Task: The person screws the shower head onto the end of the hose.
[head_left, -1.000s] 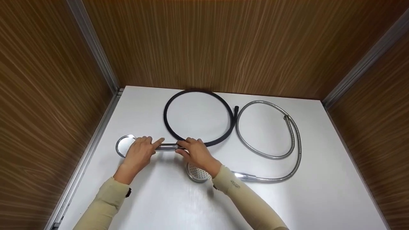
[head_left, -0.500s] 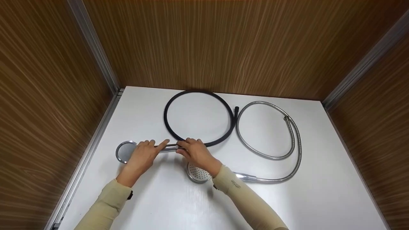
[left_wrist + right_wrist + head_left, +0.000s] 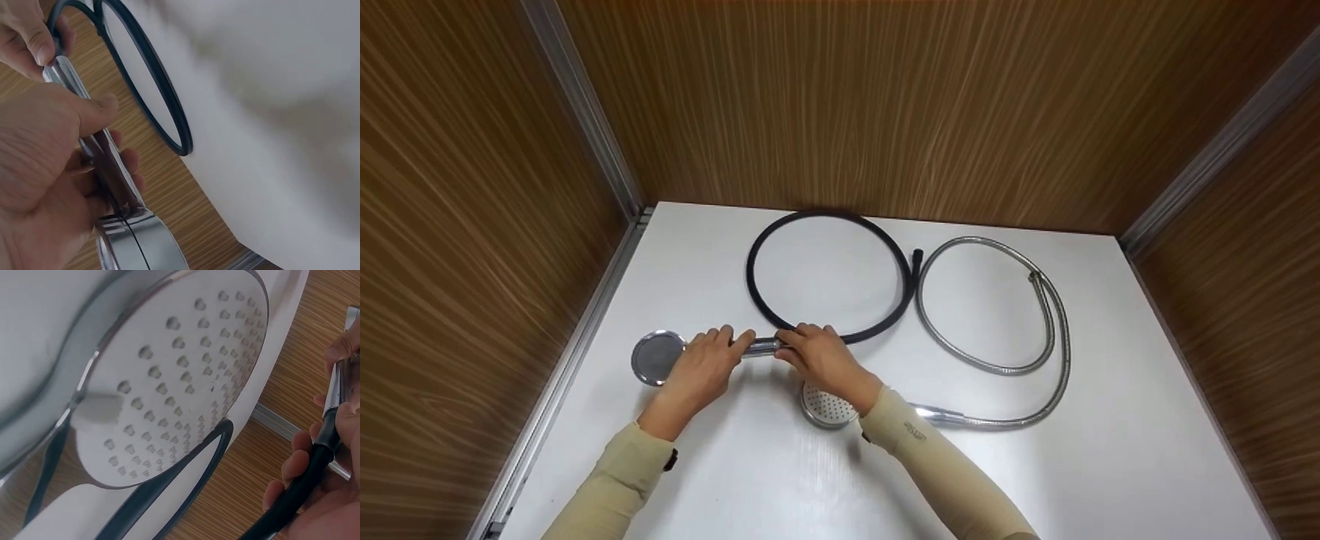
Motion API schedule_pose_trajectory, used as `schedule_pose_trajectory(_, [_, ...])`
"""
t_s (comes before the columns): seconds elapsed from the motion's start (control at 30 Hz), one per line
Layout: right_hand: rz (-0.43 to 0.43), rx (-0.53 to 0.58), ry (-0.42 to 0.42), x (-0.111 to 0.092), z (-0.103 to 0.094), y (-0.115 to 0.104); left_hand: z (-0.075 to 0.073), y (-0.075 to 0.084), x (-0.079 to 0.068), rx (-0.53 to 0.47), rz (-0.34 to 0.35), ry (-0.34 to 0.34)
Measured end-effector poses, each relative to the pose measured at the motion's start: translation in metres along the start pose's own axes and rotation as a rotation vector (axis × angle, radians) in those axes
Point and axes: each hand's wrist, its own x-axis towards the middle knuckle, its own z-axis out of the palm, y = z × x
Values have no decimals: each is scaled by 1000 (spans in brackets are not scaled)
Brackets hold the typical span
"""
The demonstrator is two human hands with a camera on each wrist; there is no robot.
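My left hand (image 3: pixel 701 373) grips the handle of a chrome shower head (image 3: pixel 658 358), whose round head sticks out to the left. In the left wrist view the fingers and thumb curl round the shiny handle (image 3: pixel 107 160). At the handle's other end, my right hand (image 3: pixel 826 361) holds the end of a black shower hose (image 3: pixel 877 328). The right wrist view shows the hose's dark collar (image 3: pixel 329 433) right up against the chrome handle, fingers around it. Most of the hose lies in a loop on the table behind the hands.
Under the right forearm lies a second shower head (image 3: pixel 826 405), nozzle face up, joined to a silver metal hose (image 3: pixel 1065 352) looped at the right. They rest on a white table (image 3: pixel 765 465). Wood-grain panels (image 3: pixel 840 105) enclose the back and sides.
The left hand has turned the shower head about its handle, so its round face shows a different tilt and sits slightly lower. The right hand has stayed almost in place at the hose end.
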Motion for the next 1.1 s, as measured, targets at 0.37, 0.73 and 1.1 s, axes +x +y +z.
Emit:
schedule_pose_trajectory(0.37, [-35, 27, -31, -1, -2, 3, 6, 9, 0, 41, 18, 30])
schedule_pose_trajectory(0.73, [-105, 31, 17, -1, 0, 2, 2, 11, -1, -31, 10, -77])
schedule_pose_trajectory(1.1, [-140, 7, 36, -4, 1, -4, -3, 11, -1, -57, -15, -79])
